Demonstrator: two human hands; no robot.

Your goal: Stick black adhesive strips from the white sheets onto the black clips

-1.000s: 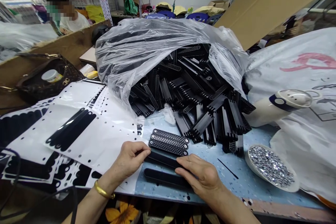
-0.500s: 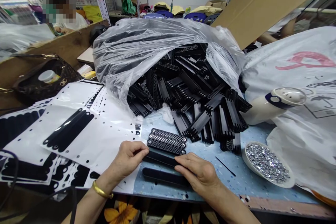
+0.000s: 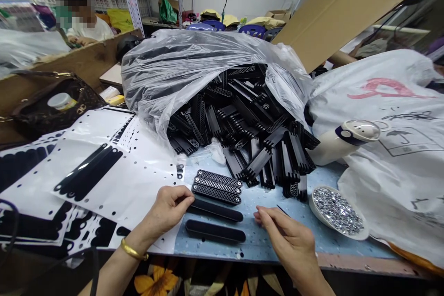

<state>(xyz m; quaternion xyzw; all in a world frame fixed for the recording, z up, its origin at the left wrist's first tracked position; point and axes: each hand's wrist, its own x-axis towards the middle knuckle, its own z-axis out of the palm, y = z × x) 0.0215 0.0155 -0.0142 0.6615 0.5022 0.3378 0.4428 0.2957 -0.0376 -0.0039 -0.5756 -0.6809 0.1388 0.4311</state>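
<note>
My left hand [image 3: 173, 206] is closed in a pinch on the left end of a smooth black strip [image 3: 218, 210] lying on the blue table [image 3: 256, 245]. A second black strip [image 3: 215, 232] lies parallel, nearer the front edge. Just behind them sits a stack of textured black pieces [image 3: 217, 187] with silvery rings at the ends. My right hand [image 3: 284, 233] is raised to the right of the strips, its fingertips pressed together; whatever they hold, if anything, is too small to make out. A thin dark stick [image 3: 283, 210] shows partly behind that hand.
An open plastic bag [image 3: 156, 64] spills many black pieces [image 3: 256, 162]. White sheets with black stickers [image 3: 138, 171] lie left. On the right are a bowl of metal rings [image 3: 338, 210], a cream bottle [image 3: 333, 143] and a white sack [image 3: 388, 171]. A person [image 3: 86, 25] sits back left.
My right hand has let go of the strip's right end and moved right, away from it. My left hand stays at the left end. The view has shifted slightly.
</note>
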